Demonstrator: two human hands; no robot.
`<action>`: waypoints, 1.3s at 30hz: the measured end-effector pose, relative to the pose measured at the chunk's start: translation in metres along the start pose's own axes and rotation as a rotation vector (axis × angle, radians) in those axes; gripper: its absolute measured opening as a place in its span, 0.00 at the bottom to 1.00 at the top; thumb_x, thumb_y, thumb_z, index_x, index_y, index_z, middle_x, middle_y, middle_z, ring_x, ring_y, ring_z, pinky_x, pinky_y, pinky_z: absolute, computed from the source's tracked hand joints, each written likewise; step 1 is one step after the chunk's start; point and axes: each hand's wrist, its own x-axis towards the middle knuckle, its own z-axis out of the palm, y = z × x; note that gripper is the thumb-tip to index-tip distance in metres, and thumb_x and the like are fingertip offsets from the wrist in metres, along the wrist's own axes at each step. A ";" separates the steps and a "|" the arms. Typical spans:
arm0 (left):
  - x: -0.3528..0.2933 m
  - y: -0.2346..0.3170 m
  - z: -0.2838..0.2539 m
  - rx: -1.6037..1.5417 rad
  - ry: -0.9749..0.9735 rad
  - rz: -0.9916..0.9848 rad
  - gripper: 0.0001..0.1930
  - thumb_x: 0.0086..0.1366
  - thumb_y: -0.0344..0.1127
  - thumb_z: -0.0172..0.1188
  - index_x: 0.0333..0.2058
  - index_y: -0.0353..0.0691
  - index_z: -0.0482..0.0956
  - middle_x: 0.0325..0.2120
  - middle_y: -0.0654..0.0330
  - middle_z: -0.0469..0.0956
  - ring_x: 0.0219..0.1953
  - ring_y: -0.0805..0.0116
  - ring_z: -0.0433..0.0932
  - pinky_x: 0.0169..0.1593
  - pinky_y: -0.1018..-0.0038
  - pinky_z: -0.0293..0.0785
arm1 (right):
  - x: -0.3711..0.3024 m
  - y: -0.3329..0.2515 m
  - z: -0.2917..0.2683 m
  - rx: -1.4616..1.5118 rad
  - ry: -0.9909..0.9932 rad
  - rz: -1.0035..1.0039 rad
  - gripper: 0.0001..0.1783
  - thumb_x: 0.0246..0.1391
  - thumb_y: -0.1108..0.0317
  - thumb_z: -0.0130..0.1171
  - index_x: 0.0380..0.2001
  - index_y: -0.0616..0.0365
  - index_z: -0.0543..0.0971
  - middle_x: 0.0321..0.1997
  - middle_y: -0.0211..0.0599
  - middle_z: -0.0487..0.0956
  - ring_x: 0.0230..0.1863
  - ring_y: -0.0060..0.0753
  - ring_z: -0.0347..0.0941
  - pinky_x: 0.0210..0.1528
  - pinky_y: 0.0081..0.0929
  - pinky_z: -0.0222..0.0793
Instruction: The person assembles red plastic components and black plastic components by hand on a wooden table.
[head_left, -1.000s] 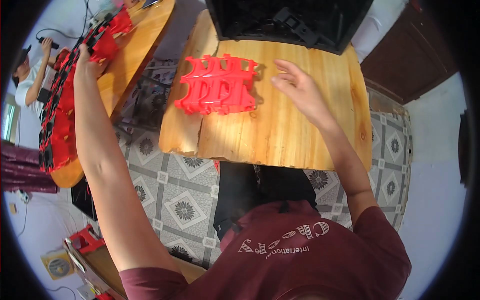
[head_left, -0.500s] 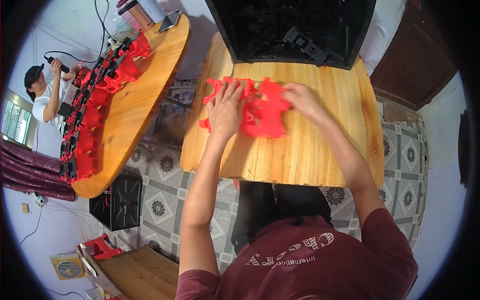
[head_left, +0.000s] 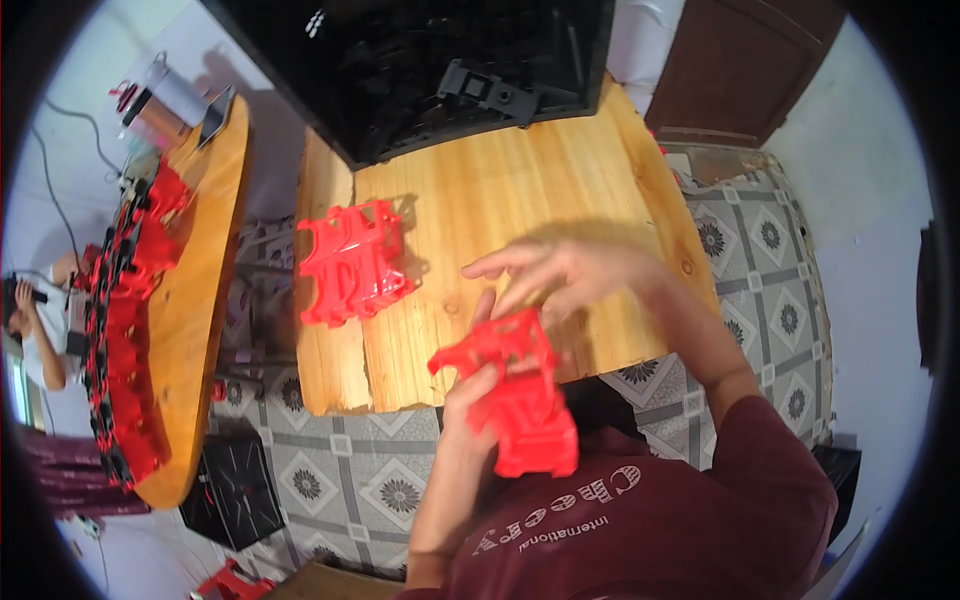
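Observation:
My left hand point(head_left: 468, 408) grips a red plastic bracket-like part point(head_left: 535, 435) with cut-outs and curved arms, held up just off the front edge of the wooden table point(head_left: 480, 195). Beyond it hovers my right hand point(head_left: 570, 275), slightly blurred, its fingers stretched out and apart with nothing in them. Similar red plastic parts point(head_left: 355, 285) lie side by side on the left part of the table, touching neither hand.
A large black bin point(head_left: 370, 150) takes up the table's far side, with a dark plastic piece point(head_left: 490, 92) at its near wall. Red and black assemblies point(head_left: 125, 350) line a second wooden table point(head_left: 195, 330) on the left. Behind it is another person point(head_left: 45, 345).
My left hand has lifted a red part off the table toward my body. My right hand has let go of the red parts and opened. The view has turned right.

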 end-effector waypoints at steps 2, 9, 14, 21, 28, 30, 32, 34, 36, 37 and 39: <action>-0.015 -0.006 -0.007 -0.142 0.022 0.045 0.38 0.59 0.42 0.63 0.66 0.45 0.55 0.56 0.49 0.68 0.58 0.40 0.69 0.59 0.44 0.68 | 0.019 0.023 -0.038 -0.093 0.000 0.117 0.14 0.57 0.67 0.60 0.46 0.59 0.80 0.52 0.33 0.79 0.47 0.27 0.77 0.49 0.25 0.73; -0.025 0.006 0.011 -0.110 0.323 0.231 0.33 0.59 0.41 0.57 0.61 0.35 0.61 0.55 0.49 0.69 0.55 0.47 0.71 0.56 0.49 0.70 | 0.079 0.144 -0.121 -1.115 0.494 0.524 0.21 0.51 0.76 0.61 0.50 0.53 0.77 0.45 0.39 0.73 0.53 0.43 0.67 0.54 0.33 0.68; -0.004 0.027 0.001 0.008 0.443 0.378 0.27 0.70 0.53 0.49 0.62 0.47 0.60 0.56 0.51 0.68 0.56 0.49 0.71 0.55 0.50 0.75 | 0.073 0.119 -0.098 -0.672 0.569 0.468 0.14 0.52 0.72 0.61 0.43 0.55 0.81 0.42 0.39 0.73 0.44 0.39 0.73 0.46 0.32 0.72; 0.034 0.032 -0.012 0.128 0.386 0.572 0.25 0.71 0.52 0.48 0.60 0.49 0.57 0.52 0.54 0.68 0.55 0.59 0.70 0.55 0.60 0.73 | 0.005 -0.063 0.007 -0.887 0.149 -0.229 0.14 0.44 0.70 0.68 0.37 0.58 0.82 0.34 0.35 0.74 0.35 0.32 0.73 0.36 0.24 0.69; 0.034 0.024 0.000 0.174 0.359 0.550 0.25 0.73 0.51 0.45 0.62 0.50 0.54 0.54 0.57 0.68 0.55 0.64 0.71 0.55 0.63 0.73 | -0.013 -0.081 0.066 -0.691 0.221 -0.022 0.18 0.40 0.72 0.70 0.38 0.61 0.80 0.34 0.36 0.72 0.35 0.35 0.71 0.34 0.30 0.69; 0.031 0.023 0.003 0.194 0.357 0.568 0.25 0.73 0.51 0.45 0.63 0.50 0.54 0.54 0.57 0.68 0.55 0.63 0.71 0.55 0.62 0.74 | -0.014 -0.081 0.069 -0.703 0.214 -0.035 0.18 0.40 0.72 0.70 0.38 0.61 0.80 0.33 0.36 0.71 0.34 0.35 0.71 0.34 0.30 0.69; 0.028 0.024 0.008 0.192 0.333 0.564 0.25 0.73 0.51 0.45 0.63 0.51 0.53 0.55 0.57 0.68 0.55 0.62 0.72 0.55 0.62 0.74 | -0.014 -0.082 0.070 -0.715 0.208 -0.046 0.18 0.40 0.72 0.70 0.38 0.61 0.80 0.33 0.36 0.71 0.34 0.35 0.70 0.34 0.30 0.69; 0.025 0.026 -0.002 0.140 0.259 0.528 0.27 0.72 0.50 0.48 0.64 0.50 0.52 0.55 0.57 0.67 0.55 0.62 0.72 0.55 0.61 0.74 | -0.013 -0.083 0.071 -0.725 0.204 -0.058 0.18 0.40 0.71 0.70 0.37 0.60 0.80 0.32 0.36 0.70 0.34 0.36 0.70 0.34 0.31 0.69; 0.023 0.025 -0.003 0.086 0.184 0.486 0.29 0.71 0.48 0.51 0.64 0.50 0.51 0.55 0.57 0.67 0.55 0.62 0.72 0.55 0.61 0.74 | -0.013 -0.082 0.075 -0.734 0.186 -0.067 0.18 0.39 0.71 0.70 0.37 0.60 0.80 0.32 0.35 0.70 0.34 0.36 0.70 0.34 0.31 0.69; 0.022 0.023 0.001 0.166 0.231 0.536 0.31 0.69 0.45 0.55 0.64 0.50 0.51 0.55 0.57 0.67 0.54 0.62 0.72 0.55 0.62 0.74 | -0.013 -0.080 0.076 -0.742 0.167 -0.077 0.18 0.39 0.71 0.70 0.37 0.60 0.80 0.32 0.35 0.70 0.34 0.36 0.70 0.34 0.31 0.69; 0.021 0.023 0.003 0.247 0.280 0.591 0.33 0.68 0.43 0.58 0.65 0.49 0.50 0.55 0.57 0.67 0.54 0.62 0.72 0.55 0.62 0.73 | -0.013 -0.076 0.075 -0.736 0.158 -0.078 0.18 0.39 0.71 0.70 0.37 0.60 0.80 0.32 0.35 0.70 0.33 0.36 0.70 0.33 0.31 0.69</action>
